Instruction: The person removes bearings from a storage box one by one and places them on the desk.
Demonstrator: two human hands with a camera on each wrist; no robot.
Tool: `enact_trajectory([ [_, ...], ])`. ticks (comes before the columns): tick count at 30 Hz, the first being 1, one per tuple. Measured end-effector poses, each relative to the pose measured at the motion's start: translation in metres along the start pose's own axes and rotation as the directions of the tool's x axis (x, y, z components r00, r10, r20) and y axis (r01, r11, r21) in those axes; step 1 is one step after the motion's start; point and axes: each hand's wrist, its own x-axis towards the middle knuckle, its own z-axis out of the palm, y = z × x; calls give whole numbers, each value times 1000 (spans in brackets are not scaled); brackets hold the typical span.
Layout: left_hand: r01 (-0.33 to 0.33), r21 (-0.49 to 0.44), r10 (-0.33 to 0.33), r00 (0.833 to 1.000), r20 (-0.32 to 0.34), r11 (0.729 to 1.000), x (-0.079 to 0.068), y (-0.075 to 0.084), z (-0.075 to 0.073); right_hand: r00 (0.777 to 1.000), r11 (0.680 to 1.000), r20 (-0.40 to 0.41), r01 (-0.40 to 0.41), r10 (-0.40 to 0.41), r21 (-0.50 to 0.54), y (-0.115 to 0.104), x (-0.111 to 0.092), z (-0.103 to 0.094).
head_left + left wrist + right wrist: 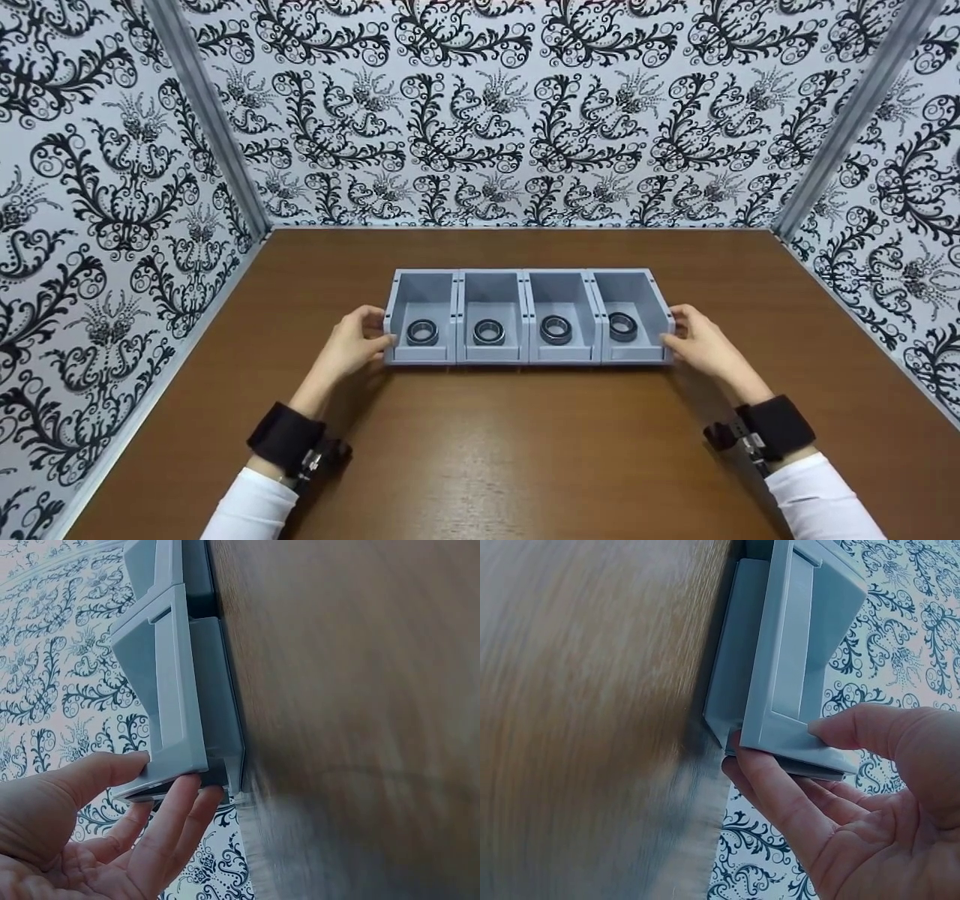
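A row of several grey storage bins (491, 286), joined side by side, spans the middle of the brown table in the head view. Every bin has one metal ball bearing lying near its front, such as the bearing (422, 343) at the left end. My left hand (356, 343) grips the outer wall of the leftmost bin (172, 667), thumb at the front corner and fingers beneath the edge. At the opposite end, my right hand (701, 345) holds the rightmost bin (791, 637) in a mirrored grip. The bearings are hidden in both wrist views.
The wooden table (480, 442) reaches back to a wall (480, 112) covered in black-and-white floral paper. Similar patterned panels stand at both sides, with grey metal posts (217, 120) at the corners. Black straps with small cameras (322, 456) sit on both wrists.
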Motion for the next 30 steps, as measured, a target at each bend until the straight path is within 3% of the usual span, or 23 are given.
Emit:
enact_trajectory([
  [30,-1,3,1,1000,5,1000,1,0,-1,1000,998,7,-4,4,-56,-3,0,-2],
])
